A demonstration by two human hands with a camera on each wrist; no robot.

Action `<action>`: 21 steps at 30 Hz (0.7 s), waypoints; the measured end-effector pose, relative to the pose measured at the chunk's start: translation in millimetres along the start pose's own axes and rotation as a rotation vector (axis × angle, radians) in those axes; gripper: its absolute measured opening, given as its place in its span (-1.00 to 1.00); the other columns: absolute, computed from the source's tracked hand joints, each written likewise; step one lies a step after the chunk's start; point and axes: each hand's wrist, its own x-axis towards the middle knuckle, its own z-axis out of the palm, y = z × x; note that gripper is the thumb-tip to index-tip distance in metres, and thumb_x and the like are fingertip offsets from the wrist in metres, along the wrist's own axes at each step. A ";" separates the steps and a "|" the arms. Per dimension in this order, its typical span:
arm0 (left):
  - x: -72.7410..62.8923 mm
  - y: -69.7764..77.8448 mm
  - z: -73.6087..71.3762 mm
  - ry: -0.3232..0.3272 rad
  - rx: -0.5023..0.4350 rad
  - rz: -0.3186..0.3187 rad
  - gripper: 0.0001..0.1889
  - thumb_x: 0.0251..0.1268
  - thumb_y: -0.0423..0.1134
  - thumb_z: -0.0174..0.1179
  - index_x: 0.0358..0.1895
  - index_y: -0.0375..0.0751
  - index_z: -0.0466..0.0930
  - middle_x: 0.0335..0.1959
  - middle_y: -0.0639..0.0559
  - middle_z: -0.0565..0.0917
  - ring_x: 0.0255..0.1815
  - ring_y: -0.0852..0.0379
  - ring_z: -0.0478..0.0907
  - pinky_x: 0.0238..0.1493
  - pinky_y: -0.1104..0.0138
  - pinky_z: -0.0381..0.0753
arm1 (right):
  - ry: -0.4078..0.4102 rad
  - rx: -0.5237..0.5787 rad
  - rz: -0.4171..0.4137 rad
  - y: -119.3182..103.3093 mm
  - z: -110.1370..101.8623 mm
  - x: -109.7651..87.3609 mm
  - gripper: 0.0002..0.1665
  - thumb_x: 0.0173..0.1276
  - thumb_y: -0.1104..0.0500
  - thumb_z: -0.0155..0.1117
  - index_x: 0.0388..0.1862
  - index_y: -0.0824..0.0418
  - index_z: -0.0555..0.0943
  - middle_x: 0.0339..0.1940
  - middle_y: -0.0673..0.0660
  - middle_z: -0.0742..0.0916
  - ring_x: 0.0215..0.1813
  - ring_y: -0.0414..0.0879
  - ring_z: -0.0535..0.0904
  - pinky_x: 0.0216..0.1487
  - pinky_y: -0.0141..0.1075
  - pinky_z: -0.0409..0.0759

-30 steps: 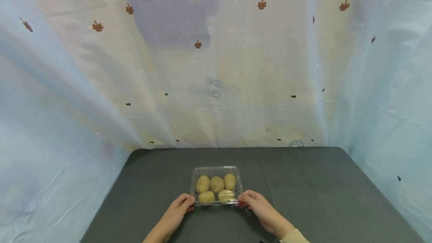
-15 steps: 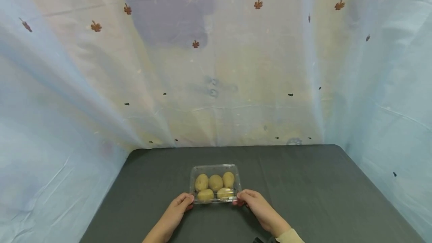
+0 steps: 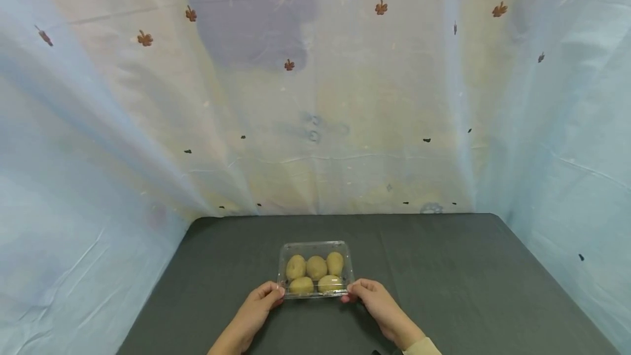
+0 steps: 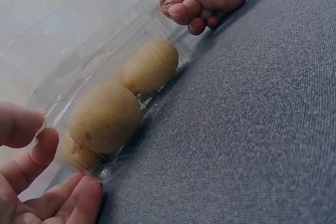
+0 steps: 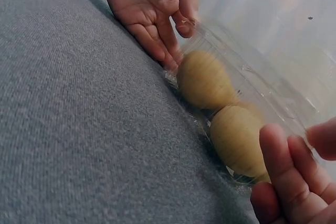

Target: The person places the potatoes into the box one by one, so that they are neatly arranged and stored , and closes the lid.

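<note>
A clear plastic clamshell box (image 3: 315,246) with several yellowish potatoes (image 3: 316,268) in it sits near the middle of the dark table. My left hand (image 3: 259,304) pinches its near left corner; in the left wrist view thumb and index finger meet at the upper rim, other fingertips low by the base. At the near right corner my right hand (image 3: 377,304) pinches the rim between thumb and fingers. The right wrist view shows two potatoes (image 5: 205,80) close behind the clear wall, and both hands at opposite ends of the box. Its lid lies over the potatoes.
The table (image 3: 443,284) wears a dark grey cloth, its far corners rounded. A pale printed curtain (image 3: 345,97) with brown leaf shapes hangs behind it and along both sides. A small black object (image 3: 376,352) shows at the bottom edge beside the right sleeve (image 3: 422,347).
</note>
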 end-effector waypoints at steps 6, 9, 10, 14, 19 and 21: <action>0.0 0.1 0.0 -0.002 0.002 0.009 -0.67 0.41 0.01 0.12 -0.27 -0.24 0.48 -0.05 -0.03 0.53 0.12 0.02 0.47 0.17 0.07 0.49 | 0.009 0.006 -0.015 2.4 0.0 0.6 -0.73 0.41 0.07 0.14 -0.31 0.24 0.63 -0.34 0.06 0.75 -0.10 -0.08 0.58 0.01 -0.21 0.40; 0.3 -0.4 -1.4 -0.010 0.000 0.004 -0.65 0.43 0.01 0.10 -0.24 -0.27 0.49 -0.01 -0.05 0.53 0.15 -0.02 0.45 0.18 0.04 0.47 | 0.023 0.003 -0.016 3.5 1.5 1.4 -0.73 0.40 0.06 0.14 -0.31 0.24 0.63 -0.34 0.07 0.75 -0.10 -0.08 0.58 0.03 -0.21 0.39; 0.5 -0.7 -1.8 -0.012 0.000 0.000 -0.64 0.44 0.01 0.09 -0.23 -0.28 0.49 0.02 -0.06 0.52 0.17 -0.04 0.45 0.19 0.03 0.47 | 0.028 0.001 -0.016 3.7 2.5 1.7 -0.73 0.40 0.06 0.14 -0.31 0.24 0.63 -0.34 0.07 0.75 -0.09 -0.08 0.58 0.03 -0.21 0.39; 2.5 -1.8 -3.0 -0.011 0.016 -0.019 -0.60 0.44 0.06 0.07 -0.19 -0.28 0.51 0.15 -0.16 0.48 0.23 -0.14 0.41 0.19 0.00 0.45 | 0.026 -0.002 -0.017 2.4 4.6 2.0 -0.72 0.41 0.06 0.13 -0.31 0.25 0.62 -0.33 0.09 0.75 -0.09 -0.08 0.58 0.03 -0.20 0.40; 5.3 -1.5 -3.4 -0.012 0.031 -0.031 -0.55 0.42 0.12 0.07 -0.15 -0.28 0.53 0.21 -0.22 0.46 0.23 -0.16 0.43 0.17 -0.01 0.47 | -0.001 0.004 -0.020 -2.7 1.5 1.4 -0.71 0.44 0.07 0.10 -0.30 0.27 0.61 -0.31 0.10 0.75 -0.10 -0.04 0.58 0.00 -0.21 0.40; 5.2 -1.4 -3.6 -0.017 0.031 -0.034 -0.55 0.42 0.12 0.06 -0.15 -0.29 0.52 0.20 -0.21 0.47 0.22 -0.15 0.43 0.16 -0.02 0.47 | -0.022 0.007 -0.020 -4.5 -0.2 1.2 -0.70 0.45 0.08 0.10 -0.30 0.29 0.61 -0.29 0.13 0.75 -0.09 0.00 0.58 -0.02 -0.21 0.41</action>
